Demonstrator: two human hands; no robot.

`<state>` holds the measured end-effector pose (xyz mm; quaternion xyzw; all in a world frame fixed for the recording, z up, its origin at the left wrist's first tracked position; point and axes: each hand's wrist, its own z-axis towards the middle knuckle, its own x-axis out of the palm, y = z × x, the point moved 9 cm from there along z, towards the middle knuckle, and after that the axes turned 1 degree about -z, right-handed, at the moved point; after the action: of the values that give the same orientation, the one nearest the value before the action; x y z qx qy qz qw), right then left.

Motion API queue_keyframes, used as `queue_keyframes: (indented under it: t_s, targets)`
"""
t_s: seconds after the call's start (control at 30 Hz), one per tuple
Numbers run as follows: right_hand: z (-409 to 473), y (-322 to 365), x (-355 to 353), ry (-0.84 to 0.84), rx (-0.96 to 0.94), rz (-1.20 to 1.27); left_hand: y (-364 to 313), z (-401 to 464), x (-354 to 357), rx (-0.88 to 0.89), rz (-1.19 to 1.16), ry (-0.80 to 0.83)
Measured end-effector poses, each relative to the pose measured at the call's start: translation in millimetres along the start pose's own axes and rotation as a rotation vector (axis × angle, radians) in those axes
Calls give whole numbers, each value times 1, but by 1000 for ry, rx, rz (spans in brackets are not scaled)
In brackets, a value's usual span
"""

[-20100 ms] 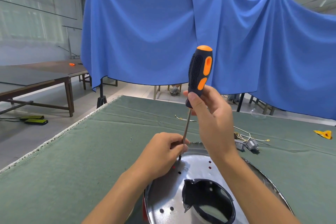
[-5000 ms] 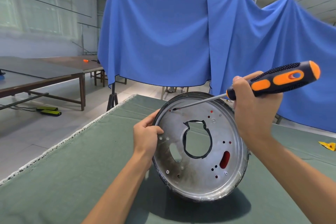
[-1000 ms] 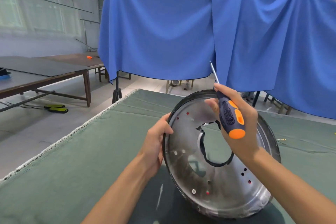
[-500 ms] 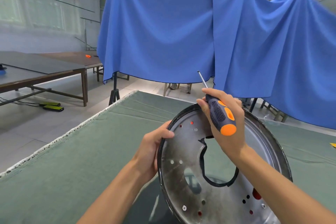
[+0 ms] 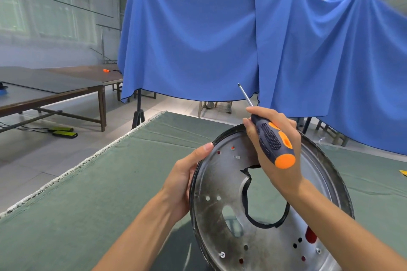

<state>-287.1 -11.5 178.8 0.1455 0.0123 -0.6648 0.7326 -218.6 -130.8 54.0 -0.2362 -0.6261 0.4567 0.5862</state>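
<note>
A blue cloth (image 5: 198,39) hangs behind the green-covered table (image 5: 88,193). Our left hand (image 5: 185,178) grips the left rim of the round metal disc (image 5: 220,182), thumb curled over its front edge. The disc is tipped up on edge between both hands. Our right hand (image 5: 275,160), in front of the disc's upper part, is wrapped round the handle of the screwdriver (image 5: 273,141), whose shaft points up and away. Whether this hand touches the disc we cannot tell. A screw (image 5: 222,254) sits in the disc below our left hand.
</note>
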Motion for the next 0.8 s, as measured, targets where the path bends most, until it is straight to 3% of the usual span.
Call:
queue_keyframes:
  t_s: [0.27,0.53,0.8]
  targets:
    - [3,-3,-1,7,83,131,6,5,-8,-19,-12,-73]
    - [17,16,-2,61,311,242,21,12,-43,0,-311,-327]
    - [14,41,-19,-40,356,451,20,9,-57,30,-311,-347]
